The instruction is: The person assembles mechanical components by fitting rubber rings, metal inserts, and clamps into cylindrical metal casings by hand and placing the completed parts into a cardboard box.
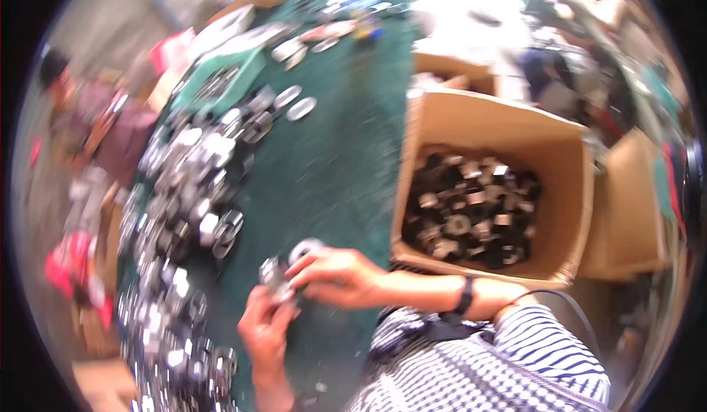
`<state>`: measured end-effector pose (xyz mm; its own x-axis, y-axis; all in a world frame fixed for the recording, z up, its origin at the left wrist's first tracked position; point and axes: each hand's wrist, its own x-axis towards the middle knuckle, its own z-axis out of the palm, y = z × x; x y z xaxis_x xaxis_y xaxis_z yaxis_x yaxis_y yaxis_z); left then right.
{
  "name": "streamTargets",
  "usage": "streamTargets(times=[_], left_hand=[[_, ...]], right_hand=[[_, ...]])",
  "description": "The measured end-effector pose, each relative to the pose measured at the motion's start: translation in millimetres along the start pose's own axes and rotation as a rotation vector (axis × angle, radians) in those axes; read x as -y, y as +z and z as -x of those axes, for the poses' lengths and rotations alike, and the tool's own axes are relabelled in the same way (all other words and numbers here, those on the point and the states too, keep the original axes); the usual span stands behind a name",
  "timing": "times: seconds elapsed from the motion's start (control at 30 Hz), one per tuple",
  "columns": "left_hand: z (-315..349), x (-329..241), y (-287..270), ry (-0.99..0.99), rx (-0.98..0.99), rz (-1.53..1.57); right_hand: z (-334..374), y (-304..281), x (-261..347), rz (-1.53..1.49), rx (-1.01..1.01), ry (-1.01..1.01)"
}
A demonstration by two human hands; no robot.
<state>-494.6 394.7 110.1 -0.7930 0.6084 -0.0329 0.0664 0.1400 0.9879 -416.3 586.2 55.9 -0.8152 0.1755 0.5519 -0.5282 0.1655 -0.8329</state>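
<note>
Over the green tabletop [331,169] my two hands meet near its front. My left hand [264,329] is closed, its fingertips round the lower part of a small shiny metal ring-shaped piece [271,270]. From the right, my right hand [345,276] reaches across, fingers pressed together against the same piece. A pale round ring [305,249] shows just beyond the right fingers; whether they hold it or it lies on the table, I cannot tell. Motion blur hides finer detail. Left of my hands spreads a long heap of shiny metal rings [180,220].
At the right, an open cardboard box [501,121] holds many metal pieces [471,209]. A green tray [254,66] with parts stands at the far left, near loose rings [300,108]. Another person [110,128] sits beyond the table's left edge. A cable hangs by my right arm.
</note>
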Motion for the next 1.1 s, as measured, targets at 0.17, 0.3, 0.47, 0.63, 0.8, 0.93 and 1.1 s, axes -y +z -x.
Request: streamTargets(times=[0.17, 0.3, 0.47, 0.63, 0.8, 0.93, 1.1], left_hand=[[4.2, 9.9, -4.6, 0.271, 0.003, -0.101], [6.7, 6.5, -7.3, 0.343, -0.004, -0.27], [5.1, 5.3, -6.2, 0.387, -0.011, -0.334], [-0.3, 0.0, -11.4, 0.212, 0.012, -0.187], [-5.5, -15.7, -0.4, -0.033, 0.07, 0.278], [-4.3, -12.4, 0.9, -0.001, 0.064, 0.24], [-1.0, -15.0, 0.5, -0.076, -0.023, 0.24]], right_hand=[[-7.3, 7.0, 14.8, -0.412, -0.044, 0.254], [-16.3, 14.7, 20.1, -0.681, 0.016, 0.496], [-16.2, 27.9, 11.6, -0.806, -0.013, 0.551], [-12.2, 24.0, 3.4, -0.239, 0.039, 0.18], [-7.8, 23.0, 0.4, 0.068, 0.051, 0.074], [-7.9, 21.1, -5.0, 0.14, 0.025, 0.003], [-10.7, 18.2, 2.8, 0.036, 0.075, 0.06]])
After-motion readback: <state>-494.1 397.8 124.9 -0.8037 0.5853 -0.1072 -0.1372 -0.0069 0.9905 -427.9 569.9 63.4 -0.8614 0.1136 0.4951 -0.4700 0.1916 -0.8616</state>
